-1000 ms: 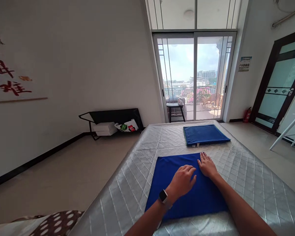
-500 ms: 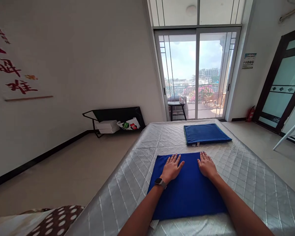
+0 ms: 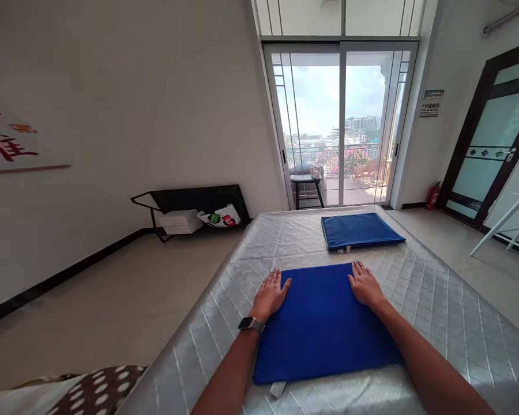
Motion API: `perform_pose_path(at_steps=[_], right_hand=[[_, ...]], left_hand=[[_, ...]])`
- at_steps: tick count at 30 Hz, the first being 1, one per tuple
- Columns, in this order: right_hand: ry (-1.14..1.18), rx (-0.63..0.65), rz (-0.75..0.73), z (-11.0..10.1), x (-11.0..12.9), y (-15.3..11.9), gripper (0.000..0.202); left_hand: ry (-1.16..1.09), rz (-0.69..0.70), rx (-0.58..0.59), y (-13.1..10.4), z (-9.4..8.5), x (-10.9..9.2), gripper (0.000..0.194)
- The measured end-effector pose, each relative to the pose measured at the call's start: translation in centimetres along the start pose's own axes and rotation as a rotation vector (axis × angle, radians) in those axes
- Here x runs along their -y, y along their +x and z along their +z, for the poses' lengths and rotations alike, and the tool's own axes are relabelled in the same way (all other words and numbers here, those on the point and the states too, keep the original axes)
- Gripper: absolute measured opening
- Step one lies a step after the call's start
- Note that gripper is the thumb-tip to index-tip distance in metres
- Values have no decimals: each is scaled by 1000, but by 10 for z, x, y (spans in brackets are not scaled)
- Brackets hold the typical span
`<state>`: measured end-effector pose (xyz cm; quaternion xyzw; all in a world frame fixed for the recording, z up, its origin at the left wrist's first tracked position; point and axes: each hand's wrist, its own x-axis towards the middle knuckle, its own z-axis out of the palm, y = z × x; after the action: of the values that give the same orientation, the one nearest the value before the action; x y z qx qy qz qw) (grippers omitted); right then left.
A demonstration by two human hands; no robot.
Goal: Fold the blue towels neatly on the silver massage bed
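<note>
A flat blue fabric piece, like a cushion cover [image 3: 324,323], lies before me with a white tag at its near edge. My left hand [image 3: 270,295] rests on its far left corner, fingers stretched out, a watch [image 3: 251,324] on the wrist. At the far right corner, my right hand [image 3: 365,283] lies flat with the fingers extended. Neither hand grips anything. Farther back sits a second blue fabric piece [image 3: 363,230], with lighter edging and small tags at its near side.
Both pieces lie on a silver quilted mattress [image 3: 207,323]. A brown polka-dot cloth [image 3: 99,392] shows at lower left. Against the wall stands a black frame [image 3: 190,200] with white boxes [image 3: 179,221] and a printed bag [image 3: 219,217]. A white-legged table [image 3: 499,225] is at right.
My left hand has slid left from the blue fabric's upper middle to its far left corner. My right hand stays at the far right corner. The view has shifted slightly right.
</note>
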<state>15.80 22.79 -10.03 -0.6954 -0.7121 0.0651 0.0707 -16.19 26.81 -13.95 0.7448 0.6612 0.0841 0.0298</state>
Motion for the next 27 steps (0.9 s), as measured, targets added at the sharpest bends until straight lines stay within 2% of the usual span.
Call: perform_pose_path(at_steps=[4, 7, 9, 14, 16, 18, 20, 22, 24, 27], right_hand=[[5, -24, -19, 4, -2, 2, 63], [14, -36, -25, 6, -3, 2, 63], [18, -36, -24, 7, -2, 3, 63], [30, -46, -22, 7, -2, 2, 62], [34, -52, -35, 7, -3, 3, 61], [39, -48, -45, 8, -4, 3, 60], [44, -41, -42, 8, -5, 4, 60], [47, -41, -32, 8, -4, 4, 61], [48, -42, -20, 7, -3, 4, 62], [47, -36, -10, 6, -2, 3, 62]], left_hand=[[50, 34, -82, -5, -8, -7, 75], [66, 145, -152, -8, -10, -27, 68], [54, 265, -158, -9, -7, -52, 63], [26, 559, -73, -4, 8, -136, 53], [29, 606, -48, 0, 15, -162, 51], [38, 586, -49, 3, 21, -177, 52], [33, 516, -68, 5, 23, -179, 54], [22, 445, -82, 4, 23, -169, 56], [24, 393, -85, 2, 21, -149, 59], [48, 306, -79, -2, 15, -107, 61]])
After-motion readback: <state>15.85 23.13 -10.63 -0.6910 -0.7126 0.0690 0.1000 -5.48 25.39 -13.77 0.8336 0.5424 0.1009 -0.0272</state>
